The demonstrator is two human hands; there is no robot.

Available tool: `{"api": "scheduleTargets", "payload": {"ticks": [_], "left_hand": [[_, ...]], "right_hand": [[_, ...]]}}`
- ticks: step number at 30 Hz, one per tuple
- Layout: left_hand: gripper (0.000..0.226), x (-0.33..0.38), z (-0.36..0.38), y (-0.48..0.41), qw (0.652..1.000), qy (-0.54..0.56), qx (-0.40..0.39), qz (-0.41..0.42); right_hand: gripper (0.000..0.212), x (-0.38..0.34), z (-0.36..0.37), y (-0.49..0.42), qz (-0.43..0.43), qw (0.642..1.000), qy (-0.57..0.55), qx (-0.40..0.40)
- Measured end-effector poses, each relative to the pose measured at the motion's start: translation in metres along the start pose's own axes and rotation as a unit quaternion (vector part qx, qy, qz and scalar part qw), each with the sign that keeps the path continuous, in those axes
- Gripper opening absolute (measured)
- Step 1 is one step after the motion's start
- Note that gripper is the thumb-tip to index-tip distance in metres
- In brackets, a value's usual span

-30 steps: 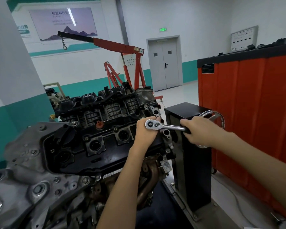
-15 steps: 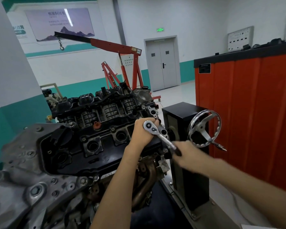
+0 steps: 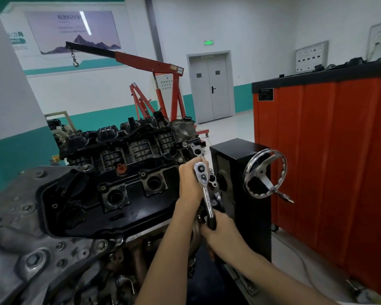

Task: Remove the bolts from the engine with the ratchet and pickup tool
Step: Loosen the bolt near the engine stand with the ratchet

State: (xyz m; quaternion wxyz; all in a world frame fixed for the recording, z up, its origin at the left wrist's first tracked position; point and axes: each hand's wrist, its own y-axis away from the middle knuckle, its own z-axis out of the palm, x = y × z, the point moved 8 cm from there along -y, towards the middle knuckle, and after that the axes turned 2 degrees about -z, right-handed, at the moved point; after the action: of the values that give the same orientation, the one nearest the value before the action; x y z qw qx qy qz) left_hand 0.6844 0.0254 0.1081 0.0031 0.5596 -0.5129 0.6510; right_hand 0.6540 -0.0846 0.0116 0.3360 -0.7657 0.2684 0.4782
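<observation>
Head view, teal-walled workshop [image 3: 110, 119] — left fingers [image 3: 194, 162] clasp the ratchet [image 3: 207, 198] on the engine [image 3: 123, 213], right fingers [image 3: 205, 229] grip its handle.

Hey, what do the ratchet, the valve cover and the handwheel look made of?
Ratchet: chromed steel by its look, bright mirror glints on head and shank; grip matte black, probably rubber or plastic.
Valve cover: black, dull sheen, moulded edges, likely plastic, possibly painted metal.
Handwheel: polished or chromed metal, sharp reflections on rim and spokes.

Engine [image 3: 123, 194] on black stand [image 3: 251, 227] with chrome handwheel [image 3: 261, 172], pale floor [image 3: 224, 130] beneath
</observation>
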Motion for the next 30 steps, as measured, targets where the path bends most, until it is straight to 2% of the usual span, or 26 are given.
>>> {"api": "scheduleTargets", "payload": {"ticks": [4, 5, 7, 9, 10, 11, 13, 15, 16, 18, 20, 23, 26, 28, 30], "left_hand": [[0.058, 0.007, -0.010, -0.003, 0.996, -0.064, -0.047, 0.046], [0.057, 0.012, -0.012, -0.002, 0.992, -0.087, -0.059, 0.063], [0.055, 0.017, -0.012, -0.002, 0.989, -0.103, -0.075, 0.078], [0.055, 0.014, -0.010, -0.001, 0.992, -0.073, -0.090, 0.050], [0.055, 0.011, -0.008, -0.001, 0.993, -0.057, -0.099, 0.029], [0.054, 0.009, -0.006, -0.001, 0.994, -0.043, -0.105, 0.012], [0.053, 0.006, -0.004, 0.001, 0.995, -0.015, -0.095, -0.007], [0.056, 0.005, -0.005, 0.002, 0.998, 0.007, -0.061, -0.009], [0.058, 0.006, -0.004, 0.003, 0.999, 0.012, -0.049, -0.007], [0.058, 0.004, -0.002, 0.002, 0.999, 0.021, -0.037, -0.003], [0.056, 0.003, -0.002, 0.001, 0.999, 0.030, -0.031, -0.003], [0.056, 0.001, -0.004, 0.000, 0.998, 0.015, -0.057, 0.000], [0.058, -0.001, -0.006, -0.002, 0.994, -0.016, -0.107, -0.010], [0.056, 0.003, -0.004, -0.003, 0.989, -0.058, -0.138, 0.002], [0.054, 0.009, -0.001, -0.002, 0.985, -0.078, -0.153, 0.014]], "right_hand": [[0.009, -0.009, -0.049, -0.022, -0.046, 0.978, 0.202, -0.030], [0.007, -0.012, -0.065, -0.031, -0.055, 0.961, 0.266, -0.048], [0.005, -0.027, -0.089, -0.048, -0.093, 0.907, 0.406, -0.062], [0.014, -0.043, -0.100, -0.061, -0.143, 0.852, 0.502, -0.044], [0.015, -0.047, -0.103, -0.064, -0.151, 0.844, 0.514, -0.031], [0.015, -0.046, -0.103, -0.062, -0.145, 0.851, 0.504, -0.020], [0.013, -0.027, -0.090, -0.049, -0.101, 0.914, 0.393, -0.013], [0.019, -0.008, -0.057, -0.025, -0.053, 0.974, 0.218, -0.023], [0.023, -0.002, -0.038, -0.014, -0.035, 0.991, 0.125, -0.020], [0.022, 0.003, -0.003, 0.000, -0.009, 1.000, -0.011, 0.005], [0.021, 0.002, 0.015, 0.003, 0.000, 0.998, -0.054, 0.040], [0.023, -0.003, 0.005, -0.002, -0.025, 0.999, 0.004, 0.039], [0.010, -0.001, -0.042, -0.020, -0.053, 0.984, 0.167, -0.028], [0.006, -0.008, -0.078, -0.039, -0.075, 0.948, 0.299, -0.077], [0.015, -0.028, -0.108, -0.060, -0.114, 0.882, 0.450, -0.078]]}}
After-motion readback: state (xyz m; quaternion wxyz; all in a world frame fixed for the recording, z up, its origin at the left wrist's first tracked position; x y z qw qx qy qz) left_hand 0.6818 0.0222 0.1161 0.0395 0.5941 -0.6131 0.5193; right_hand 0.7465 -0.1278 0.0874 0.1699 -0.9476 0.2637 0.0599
